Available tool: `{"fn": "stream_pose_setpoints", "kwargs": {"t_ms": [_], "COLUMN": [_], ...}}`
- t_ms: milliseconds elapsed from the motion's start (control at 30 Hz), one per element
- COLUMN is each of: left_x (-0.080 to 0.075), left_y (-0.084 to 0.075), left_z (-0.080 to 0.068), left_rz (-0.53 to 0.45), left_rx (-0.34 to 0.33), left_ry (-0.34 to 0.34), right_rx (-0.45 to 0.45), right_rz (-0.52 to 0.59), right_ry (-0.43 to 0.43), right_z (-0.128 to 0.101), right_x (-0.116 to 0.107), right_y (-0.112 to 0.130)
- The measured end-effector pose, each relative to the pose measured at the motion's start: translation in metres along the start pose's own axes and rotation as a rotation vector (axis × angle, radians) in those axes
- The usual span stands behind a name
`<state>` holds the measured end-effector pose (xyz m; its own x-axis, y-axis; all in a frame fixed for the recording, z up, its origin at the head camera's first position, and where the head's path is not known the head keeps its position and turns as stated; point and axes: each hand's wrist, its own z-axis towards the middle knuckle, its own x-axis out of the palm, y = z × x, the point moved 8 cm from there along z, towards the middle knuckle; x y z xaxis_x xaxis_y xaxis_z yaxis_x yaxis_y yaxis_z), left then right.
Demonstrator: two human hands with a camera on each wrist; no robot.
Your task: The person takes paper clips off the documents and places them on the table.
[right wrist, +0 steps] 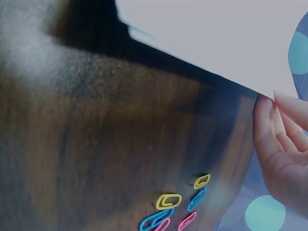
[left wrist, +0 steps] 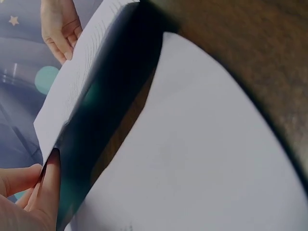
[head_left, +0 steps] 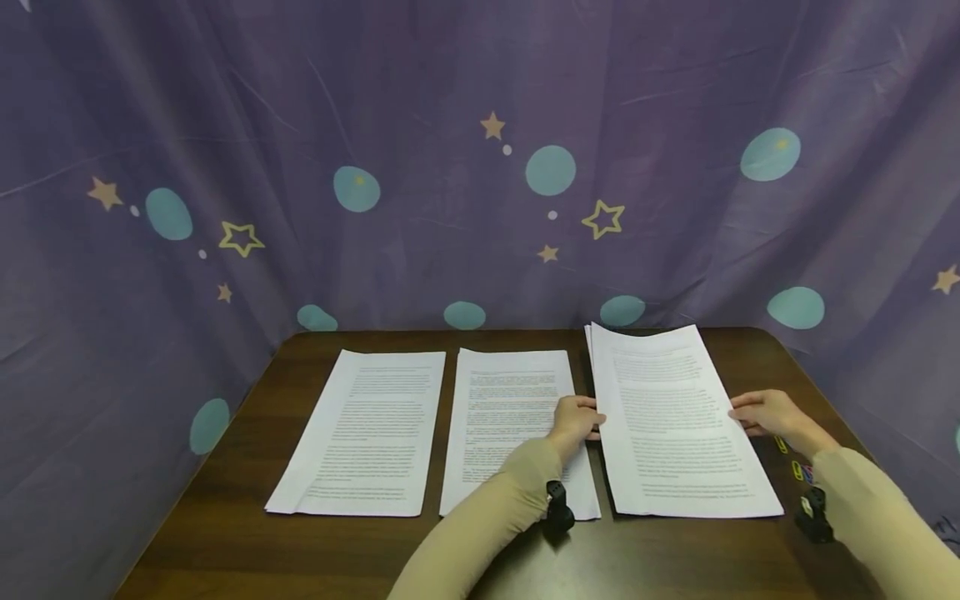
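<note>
Both hands on the right-hand stack of paper [head_left: 678, 421] now. Left hand [head_left: 576, 418] at the stack's left edge, fingers curled under and thumb on top, pinching the sheets. From the left wrist view, fingertips [left wrist: 29, 192] tucked beneath that edge, stack [left wrist: 82, 82] lifted off the bench [left wrist: 260, 57], dark shadow underneath. Right hand [head_left: 765, 412] at the opposite edge, fingers closed lightly around the stack's right side. From the right wrist view, fingertips [right wrist: 281, 125] touching the paper's edge [right wrist: 216, 38], sheet raised clear of the wood [right wrist: 96, 144]. So: both grips closed on the same stack, held between them, one hand per long side.

Just beside the left grip, on its outer side, a middle stack of printed pages [head_left: 510, 417] flat on the bench, the left wrist and sleeve [head_left: 495, 517] lying across its near corner. Further out past that, a third stack [head_left: 371, 429], well apart from either grip. Below the right grip, near the wrist, a scatter of coloured paper clips [right wrist: 175, 207], yellow, blue and pink, lying on bare wood, also glimpsed by the right sleeve in the head view [head_left: 797, 467]. Behind everything, a purple curtain [head_left: 480, 167] with stars and teal dots.
</note>
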<state>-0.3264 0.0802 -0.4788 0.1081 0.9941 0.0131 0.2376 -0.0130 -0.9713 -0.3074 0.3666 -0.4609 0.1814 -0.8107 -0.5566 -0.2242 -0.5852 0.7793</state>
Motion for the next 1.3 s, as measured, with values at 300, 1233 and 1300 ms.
{"fn": "stream_pose_setpoints", "kwargs": {"t_ms": [300,1233,1300], "left_x": [0.0,-0.002,-0.003], "left_y": [0.009,0.024,0.02], "left_z": [0.007,0.025,0.022], "left_rz": [0.014,0.163,0.199], "left_rx": [-0.012,-0.004,0.02], "left_ry": [-0.038,-0.093,-0.089], "right_rx": [0.03,0.007,-0.04], "right_rz": [0.03,0.006,-0.026], "right_ry": [-0.003,-0.032,-0.055], "right_z": [0.006,0.008,0.007], "right_x": [0.002,0.0,-0.002], "right_y": [-0.009,-0.015,-0.011]}}
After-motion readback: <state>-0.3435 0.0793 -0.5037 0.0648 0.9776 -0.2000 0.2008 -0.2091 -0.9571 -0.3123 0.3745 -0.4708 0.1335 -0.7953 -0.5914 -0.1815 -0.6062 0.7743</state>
